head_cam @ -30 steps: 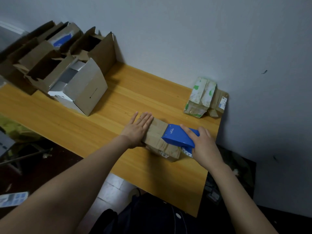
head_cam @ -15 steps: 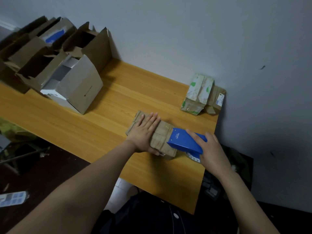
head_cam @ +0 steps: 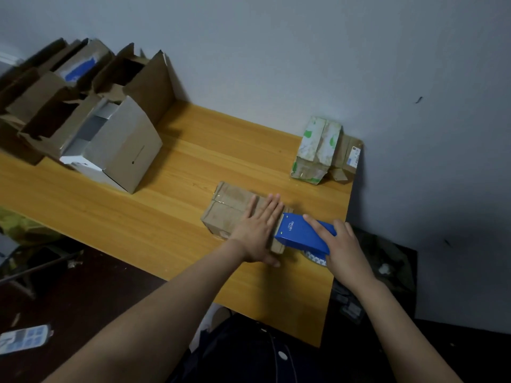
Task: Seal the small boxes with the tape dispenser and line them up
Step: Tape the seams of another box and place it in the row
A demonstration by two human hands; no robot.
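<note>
Head camera: the sealing step is in hand. A small brown box (head_cam: pixel 229 210) lies on the wooden counter (head_cam: pixel 154 217) just right of the frame's centre. The blue tape dispenser (head_cam: pixel 301 234) has its nose on the end of the box nearest the lower right.

The left grip (head_cam: pixel 258 230) is a flat, open hand with fingers straight and together. It presses on the box top just beside the dispenser's nose and holds nothing. The right grip (head_cam: pixel 343 244) is wrapped over the dispenser's rear, index finger laid along the blue top and the other fingers curled round the body. Both forearms reach in from the bottom edge, wrists low over the counter.

Clear tape seems to run along the top seam, though how far is hard to tell. The pass looks close to its end, so the next move probably calls for tilting the dispenser to cut the tape while the flat hand pins the box. The box would then join the two closed boxes (head_cam: pixel 318 150) by the wall at upper right. Open cartons (head_cam: pixel 119 150) wait at upper left.
</note>
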